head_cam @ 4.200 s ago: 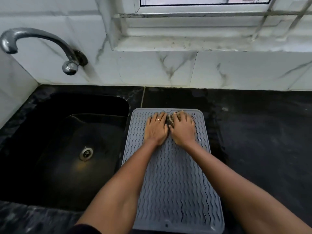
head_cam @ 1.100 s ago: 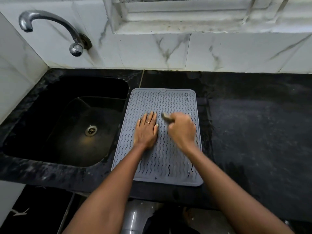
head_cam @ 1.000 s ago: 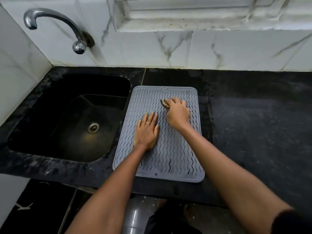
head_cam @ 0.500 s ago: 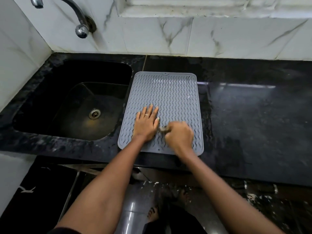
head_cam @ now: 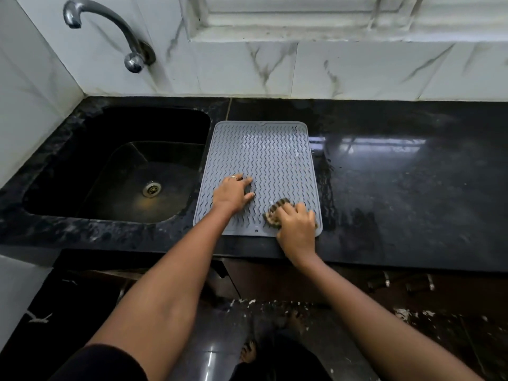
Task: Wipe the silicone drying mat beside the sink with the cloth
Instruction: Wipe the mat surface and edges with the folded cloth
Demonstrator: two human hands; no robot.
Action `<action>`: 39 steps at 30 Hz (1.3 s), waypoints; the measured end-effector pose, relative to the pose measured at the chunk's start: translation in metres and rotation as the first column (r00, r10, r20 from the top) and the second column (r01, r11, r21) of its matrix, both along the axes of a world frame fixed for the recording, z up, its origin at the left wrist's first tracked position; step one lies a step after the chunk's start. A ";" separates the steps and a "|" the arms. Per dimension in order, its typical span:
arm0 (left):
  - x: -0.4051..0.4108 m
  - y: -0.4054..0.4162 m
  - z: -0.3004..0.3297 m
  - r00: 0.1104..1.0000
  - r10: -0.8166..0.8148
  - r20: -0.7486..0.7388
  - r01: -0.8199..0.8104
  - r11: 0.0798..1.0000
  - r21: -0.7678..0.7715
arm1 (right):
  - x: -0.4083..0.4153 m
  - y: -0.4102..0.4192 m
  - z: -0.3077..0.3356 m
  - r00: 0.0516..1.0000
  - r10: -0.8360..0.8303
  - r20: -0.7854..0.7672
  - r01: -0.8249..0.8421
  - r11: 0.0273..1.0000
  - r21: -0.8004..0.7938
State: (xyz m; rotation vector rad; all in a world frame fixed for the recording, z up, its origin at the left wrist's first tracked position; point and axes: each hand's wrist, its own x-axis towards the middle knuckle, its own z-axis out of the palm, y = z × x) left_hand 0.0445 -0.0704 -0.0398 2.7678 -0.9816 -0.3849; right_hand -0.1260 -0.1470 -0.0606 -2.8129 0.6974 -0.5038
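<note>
Walls: white marble-veined tiles [head_cam: 343, 70].
Window: white ledge [head_cam: 302, 37] above the tiles.
Counter: glossy black stone [head_cam: 412, 188], catching window light.
Floor: dark tiles [head_cam: 412, 312], white-speckled.

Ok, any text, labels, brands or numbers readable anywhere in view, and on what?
None can be read.
Mat: only a raised wave pattern, no lettering visible.
Tap: plain metal, no brand mark visible.
Cloth under the right hand: brownish pattern, no tag showing.
Ring on the left hand: too small to tell whether it is marked.
Tiles and counter: only veining and reflections.
</note>
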 end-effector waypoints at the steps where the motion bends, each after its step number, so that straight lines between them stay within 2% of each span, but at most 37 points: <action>1: -0.001 0.000 0.001 1.000 0.001 -0.008 -0.001 1.000 0.007 | -0.006 0.004 0.001 1.000 -0.002 0.019 0.002 1.000 0.005; 4: -0.005 0.002 0.004 1.000 -0.004 -0.013 0.005 1.000 0.025 | -0.004 0.003 0.019 1.000 -0.025 0.001 0.025 0.995 0.094; 8: -0.010 0.007 0.008 0.999 -0.031 0.012 0.030 0.998 0.052 | 0.026 -0.012 0.037 0.977 -0.195 0.087 0.160 0.939 0.306; 9: -0.011 0.006 0.008 0.999 -0.035 0.011 0.035 0.997 0.064 | 0.034 -0.015 0.038 0.985 -0.162 0.061 0.136 0.942 0.307; 12: -0.013 0.007 0.008 0.999 -0.042 -0.010 0.043 0.995 0.094 | 0.042 -0.011 0.030 0.986 0.036 -0.163 0.002 0.974 0.225; 13: -0.013 0.007 0.007 0.999 -0.045 -0.020 0.046 0.994 0.100 | 0.035 -0.004 0.024 0.983 0.049 -0.175 -0.018 0.984 0.178; 16: -0.013 0.008 0.006 0.998 -0.051 -0.021 0.053 0.993 0.103 | -0.008 0.023 0.007 0.997 0.038 -0.072 -0.036 0.999 0.032; 18: -0.010 0.007 0.008 0.997 -0.071 -0.009 0.072 0.992 0.105 | -0.027 0.033 0.003 1.000 0.021 -0.016 -0.021 1.000 0.018; 19: -0.009 0.006 0.009 0.997 -0.077 -0.003 0.077 0.991 0.107 | -0.029 0.034 0.007 0.999 0.018 -0.036 -0.017 1.000 0.025; 21: -0.007 0.004 0.011 0.997 -0.081 0.004 0.080 0.990 0.118 | -0.021 0.030 0.020 0.993 0.012 -0.116 -0.002 0.996 0.086; 24: -0.002 -0.004 0.015 0.998 -0.054 0.029 0.050 0.990 0.135 | -0.003 0.016 0.039 0.988 -0.107 -0.107 0.141 0.910 0.389; 26: 0.007 -0.013 0.018 0.998 0.018 0.058 -0.022 0.997 0.073 | 0.016 0.001 0.050 0.977 -0.215 -0.007 0.187 0.834 0.519; 28: 0.020 -0.022 0.020 0.993 0.108 0.047 -0.107 0.994 -0.039 | 0.048 -0.017 0.060 0.963 -0.257 0.082 0.170 0.813 0.558; 30: 0.036 -0.031 0.022 0.987 0.145 0.062 -0.138 0.985 -0.100 | 0.090 -0.039 0.066 0.959 -0.265 0.103 0.163 0.808 0.566; 34: 0.086 -0.059 0.026 0.989 0.129 0.066 -0.122 0.986 -0.111 | 0.175 -0.084 0.068 0.967 -0.236 0.097 0.159 0.856 0.492; 36: 0.114 -0.076 0.029 0.987 0.149 0.053 -0.142 0.983 -0.117 | 0.213 -0.104 0.063 0.982 -0.182 0.043 0.145 0.887 0.439; 39: 0.156 -0.098 0.026 0.993 0.113 0.021 -0.113 0.994 -0.003 | 0.258 -0.126 0.047 0.995 -0.078 -0.057 0.095 0.898 0.430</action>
